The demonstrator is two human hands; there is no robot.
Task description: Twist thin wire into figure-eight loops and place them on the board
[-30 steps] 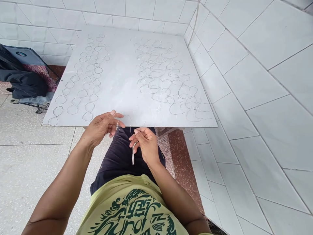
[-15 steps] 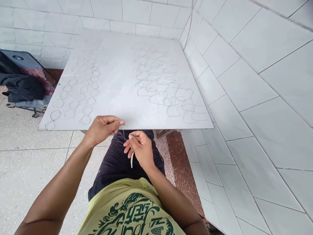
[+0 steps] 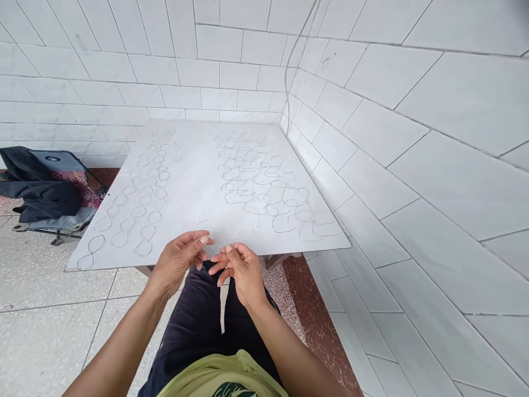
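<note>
My left hand and my right hand meet over my lap at the near edge of a white board. Both pinch a thin wire that curves up in a loop between the fingertips. A pale strip hangs down from my right hand. On the board lie rows of small wire loops at the left and a tangle of bent wire pieces at the right.
White tiled walls stand behind the board and close along its right side; a cable runs down the corner. A folding chair with dark clothes sits on the speckled floor at the left.
My hands have drawn closer together and the wire now arches into a loop above the fingertips. The view has tilted up, showing more wall.
</note>
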